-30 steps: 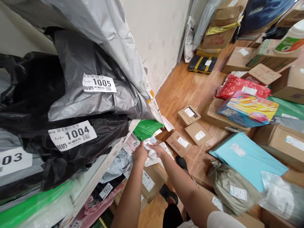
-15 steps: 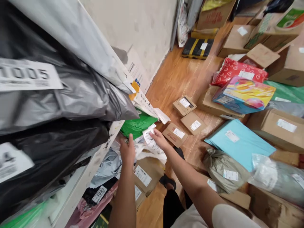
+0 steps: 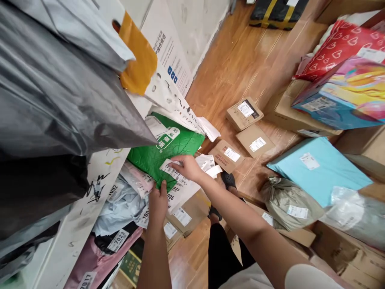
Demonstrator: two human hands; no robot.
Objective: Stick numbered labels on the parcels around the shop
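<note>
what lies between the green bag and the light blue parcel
In the head view, three small cardboard boxes on the wooden floor, with white numbered labels nearer the green bag.

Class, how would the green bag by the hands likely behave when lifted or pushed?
The green bag would probably flex, as its skin is creased. Its sheen suggests it might slide easily. Lying flattish, it seems unlikely to roll.

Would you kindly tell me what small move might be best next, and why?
I would probably press the label strip's end onto the green bag: the right hand pinches the strip over the bag, and the left hand grips the bag's lower end, which should steady it.
</note>
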